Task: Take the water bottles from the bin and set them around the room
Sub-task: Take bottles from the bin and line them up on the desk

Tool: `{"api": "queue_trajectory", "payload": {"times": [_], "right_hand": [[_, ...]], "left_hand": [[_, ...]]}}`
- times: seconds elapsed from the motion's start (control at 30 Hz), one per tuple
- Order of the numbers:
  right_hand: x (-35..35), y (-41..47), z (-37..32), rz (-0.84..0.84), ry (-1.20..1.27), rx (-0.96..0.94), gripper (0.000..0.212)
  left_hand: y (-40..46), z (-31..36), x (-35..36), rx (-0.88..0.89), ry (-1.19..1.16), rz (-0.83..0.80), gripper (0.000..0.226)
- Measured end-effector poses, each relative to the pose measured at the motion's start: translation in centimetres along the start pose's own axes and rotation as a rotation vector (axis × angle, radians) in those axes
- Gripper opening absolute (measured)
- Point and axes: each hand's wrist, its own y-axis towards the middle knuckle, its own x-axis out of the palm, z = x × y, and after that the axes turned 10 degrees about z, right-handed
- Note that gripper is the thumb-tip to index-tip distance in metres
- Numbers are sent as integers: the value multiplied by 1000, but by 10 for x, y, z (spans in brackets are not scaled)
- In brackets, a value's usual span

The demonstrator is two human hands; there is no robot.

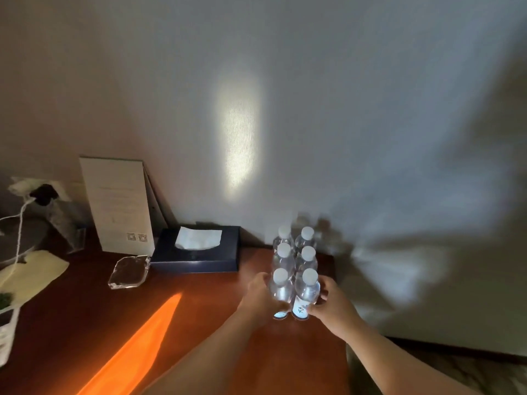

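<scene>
Gripping the nearest pair of six upright water bottles (295, 269) on the wooden desk (85, 323), we are curling our left hand (261, 295) around one and our right hand (332, 302) around the other. Beyond our left hand, a tall card (121, 203) is leaning against the wall, a tissue box (196, 249) is lying beside the bottles, and a glass tray (129, 270) is sitting nearer us.

- surface (199, 323): reddish-brown wood, against the wall, orange light stripe across it
- water bottles (295, 269): six, white caps, upright, two rows of three, near right edge
- tissue box (196, 256): dark, left of bottles
- glass tray (128, 271): clear, beside box
- card (121, 205): upright at the wall
- cloth (31, 270): pale yellow, far left
</scene>
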Motion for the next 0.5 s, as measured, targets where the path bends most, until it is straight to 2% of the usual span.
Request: {"api": "queue_trajectory", "payload": {"times": [0.13,0.2,0.27,0.37,0.43,0.5], "right_hand": [[-8,-4,2,16,-10,76,84],[-15,-8,0,42,13,116,75],[-30,-13,-6,109,66,144,58],[-59,-23,-25,238,196,180,30],[-85,-30,-39,318,294,204,22],[-119,-40,-53,356,401,230,18]], "left_hand": [[-12,12,-16,18,183,-96,125],[-19,29,-32,-7,265,-134,123],[-25,58,-52,3,235,-126,112],[-38,112,-71,139,-88,-42,72],[-56,153,-70,271,-179,10,41],[-75,192,-57,344,-230,29,30]]}}
